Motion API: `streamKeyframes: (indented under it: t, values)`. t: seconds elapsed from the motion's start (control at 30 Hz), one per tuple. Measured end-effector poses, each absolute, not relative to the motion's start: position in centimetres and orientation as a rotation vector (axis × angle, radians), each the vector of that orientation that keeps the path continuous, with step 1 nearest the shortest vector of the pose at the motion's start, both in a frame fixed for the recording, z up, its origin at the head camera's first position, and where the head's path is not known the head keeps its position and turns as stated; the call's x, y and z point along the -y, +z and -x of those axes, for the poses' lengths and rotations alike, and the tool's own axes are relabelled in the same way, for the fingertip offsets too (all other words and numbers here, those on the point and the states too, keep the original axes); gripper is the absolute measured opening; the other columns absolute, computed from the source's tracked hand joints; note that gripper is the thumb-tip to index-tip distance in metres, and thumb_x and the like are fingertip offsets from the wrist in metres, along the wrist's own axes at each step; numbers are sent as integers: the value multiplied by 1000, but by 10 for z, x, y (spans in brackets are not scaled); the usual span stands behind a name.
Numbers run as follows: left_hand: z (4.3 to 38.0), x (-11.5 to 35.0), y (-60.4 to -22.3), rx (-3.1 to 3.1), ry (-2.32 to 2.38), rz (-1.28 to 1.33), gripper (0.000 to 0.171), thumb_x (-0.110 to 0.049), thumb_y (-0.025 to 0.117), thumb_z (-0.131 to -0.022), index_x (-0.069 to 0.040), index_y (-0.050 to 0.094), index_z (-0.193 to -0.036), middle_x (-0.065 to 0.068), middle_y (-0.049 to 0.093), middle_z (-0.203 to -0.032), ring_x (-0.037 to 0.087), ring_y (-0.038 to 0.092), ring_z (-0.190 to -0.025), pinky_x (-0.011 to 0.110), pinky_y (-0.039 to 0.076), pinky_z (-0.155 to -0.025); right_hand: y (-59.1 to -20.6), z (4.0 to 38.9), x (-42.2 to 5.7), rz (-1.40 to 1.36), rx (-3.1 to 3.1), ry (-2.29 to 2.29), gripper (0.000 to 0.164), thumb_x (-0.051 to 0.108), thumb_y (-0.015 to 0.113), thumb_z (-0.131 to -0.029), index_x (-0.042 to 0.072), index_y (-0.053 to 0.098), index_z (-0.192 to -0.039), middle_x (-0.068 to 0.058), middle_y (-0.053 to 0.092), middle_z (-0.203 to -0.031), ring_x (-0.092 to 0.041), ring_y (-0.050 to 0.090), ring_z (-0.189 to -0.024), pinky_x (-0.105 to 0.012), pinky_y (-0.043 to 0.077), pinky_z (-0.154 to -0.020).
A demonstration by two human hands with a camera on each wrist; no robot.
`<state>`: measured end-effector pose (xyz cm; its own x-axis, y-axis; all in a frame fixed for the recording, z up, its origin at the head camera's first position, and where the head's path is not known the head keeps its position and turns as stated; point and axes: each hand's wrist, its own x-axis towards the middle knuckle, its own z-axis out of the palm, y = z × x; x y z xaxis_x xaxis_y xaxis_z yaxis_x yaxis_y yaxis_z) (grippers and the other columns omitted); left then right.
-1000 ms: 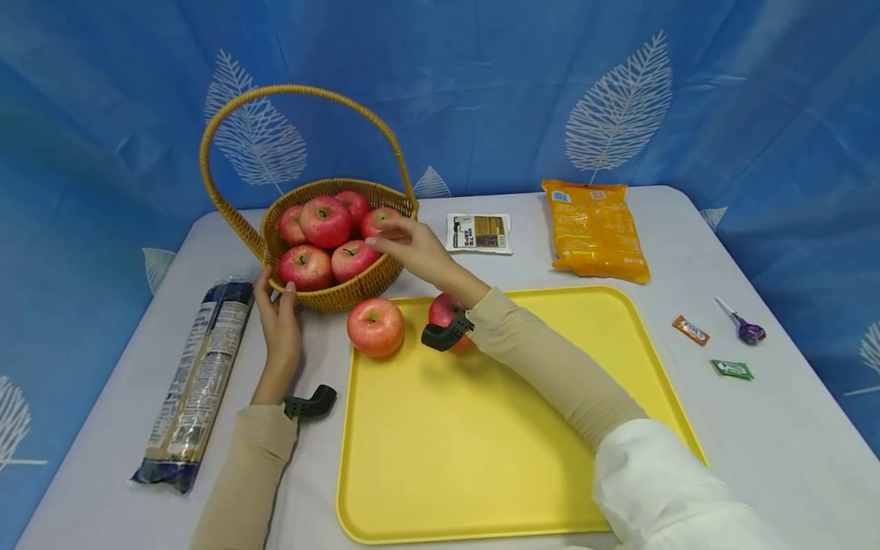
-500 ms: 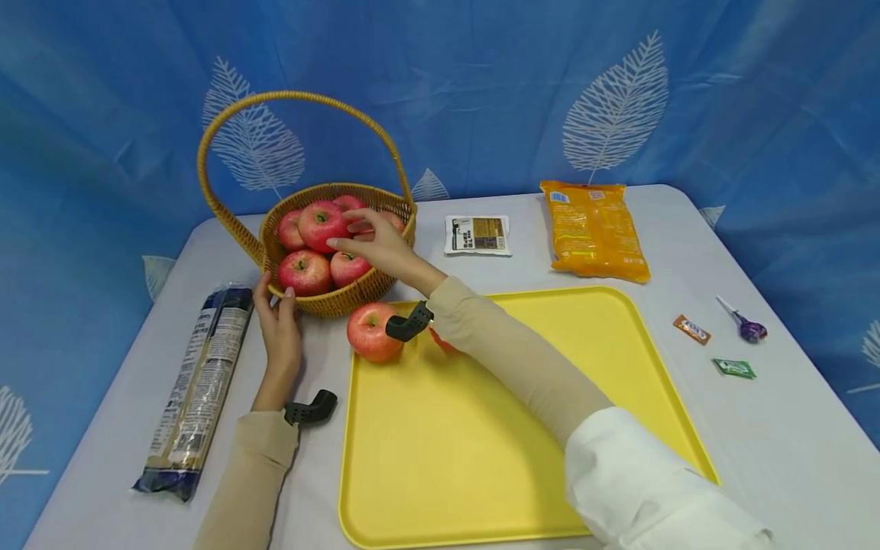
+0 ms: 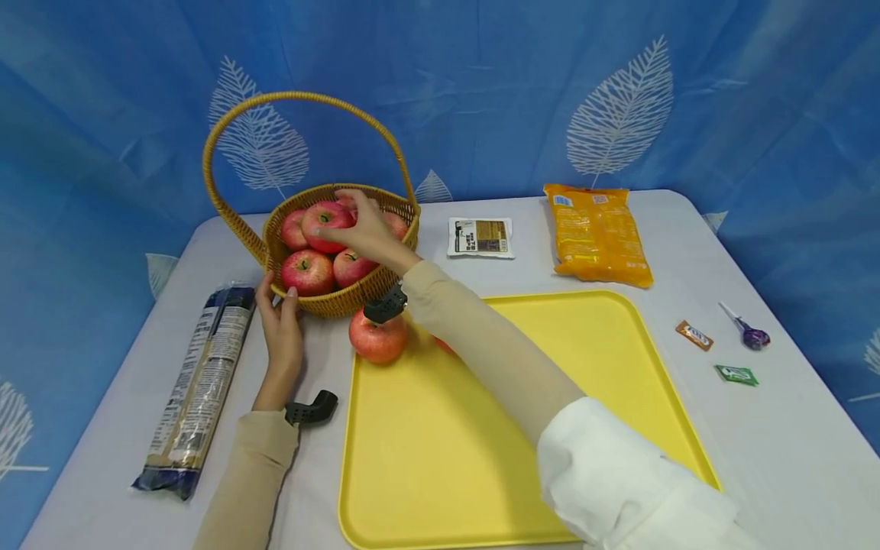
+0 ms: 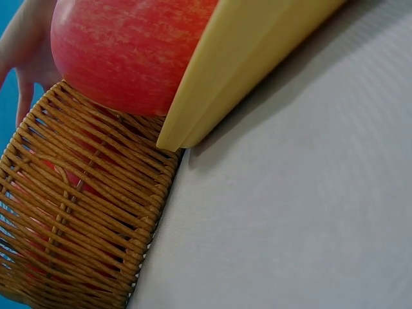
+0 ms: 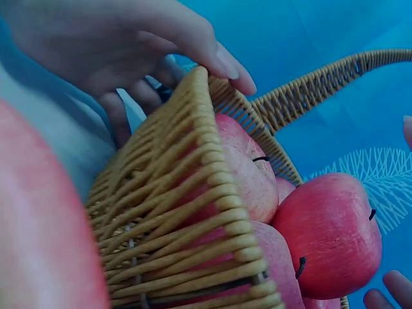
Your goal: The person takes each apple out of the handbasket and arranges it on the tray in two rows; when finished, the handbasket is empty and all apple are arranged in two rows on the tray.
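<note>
A wicker basket (image 3: 357, 294) with a tall arched handle holds several red apples. My left hand (image 3: 280, 328) grips its near left rim; in the right wrist view, one digit laps over the rim and the other fingers lie outside. Over the basket, my right hand (image 3: 371, 233) is spread around the top apple (image 3: 323, 221), its thumb on the near side and fingers on the far side. In the right wrist view, a small gap shows between this apple (image 5: 328, 238) and the right fingertips (image 5: 398, 288).
A yellow tray (image 3: 440, 458) lies in front, with one apple (image 3: 378, 340) on its far left corner and another (image 3: 443, 346) mostly hidden under the right sleeve. A long noodle-like packet (image 3: 199, 389), white sachet (image 3: 480, 237), orange bag (image 3: 598, 233), lollipop (image 3: 752, 336) and small wrapped sweets (image 3: 736, 374) surround it.
My right hand has moved left across the basket, from its right side to around the top apple. The left hand stays on the rim.
</note>
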<state>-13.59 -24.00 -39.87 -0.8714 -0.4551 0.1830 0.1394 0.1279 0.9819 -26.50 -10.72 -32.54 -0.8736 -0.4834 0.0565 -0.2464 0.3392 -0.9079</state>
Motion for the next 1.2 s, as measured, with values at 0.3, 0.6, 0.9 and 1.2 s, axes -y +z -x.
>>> streamKeyframes:
  t: [0.3,0.6,0.9,1.2]
  values:
    - [136,240,-398,1963,-1803,-321,52,-17,38,-95,-7,17,-142,12,23,-145,20,40,-118,24,36,-87,-326,274,115,669,-2402,-1409,93,48,69,-73,24,14,-144,-4,28,-141,-17,29,-128,-38,36,-100]
    - [136,242,-398,1968,-1798,-324,52,-17,37,-95,-7,17,-142,12,22,-145,20,40,-117,24,35,-87,-323,274,122,676,-2355,-1203,114,51,72,-67,30,-9,-144,-6,-6,-153,-25,12,-140,-44,31,-105]
    - [136,241,-397,1968,-1792,-318,52,-17,37,-95,-8,17,-142,12,23,-145,20,40,-116,29,35,-88,-329,274,130,643,-2432,-1226,108,47,68,-74,21,-9,-145,-9,4,-152,-25,21,-137,-41,32,-105]
    - [136,240,-398,1939,-1818,-316,52,-15,38,-95,-6,18,-142,12,24,-145,21,40,-118,28,35,-86,-334,275,132,550,-2533,-1355,101,43,69,-75,16,3,-146,-8,22,-149,-22,29,-134,-37,32,-105]
